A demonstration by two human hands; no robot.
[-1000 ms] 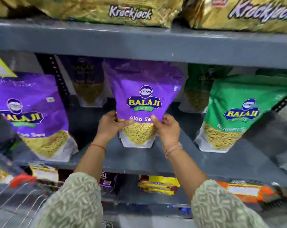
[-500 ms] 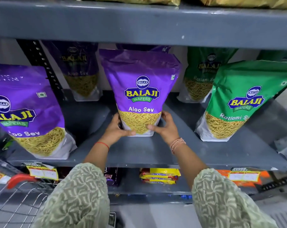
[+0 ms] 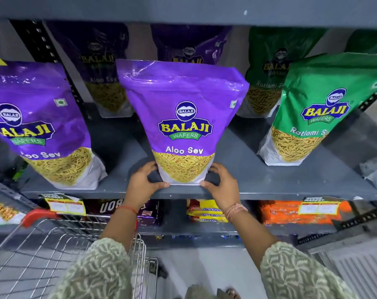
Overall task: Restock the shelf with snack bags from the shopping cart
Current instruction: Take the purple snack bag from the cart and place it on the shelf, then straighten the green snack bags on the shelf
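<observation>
Now the purple bag [image 3: 184,124] stands nearer the shelf [image 3: 258,186] lip than a half-second ago, its base just inside the front edge. The left hand [image 3: 143,184] and right hand [image 3: 221,185] cup its bottom corners, fingers curled and thumbs pressed at the base (earlier they gripped higher, over the yellow window). Bare shelf lies open beside both sets of fingers, reaching to another purple bag [image 3: 38,126] left and a green bag [image 3: 317,113] right. The cart [image 3: 53,251] sits below the left wrist.

Between the fingers [image 3: 159,185], the Aloo Sev bag [image 3: 184,117] is showing glossy, crinkled purple plastic film. Beneath them, the shelf [image 3: 258,186] is presenting matt grey painted metal. Below, the cart [image 3: 53,244] is showing bare wire.
</observation>
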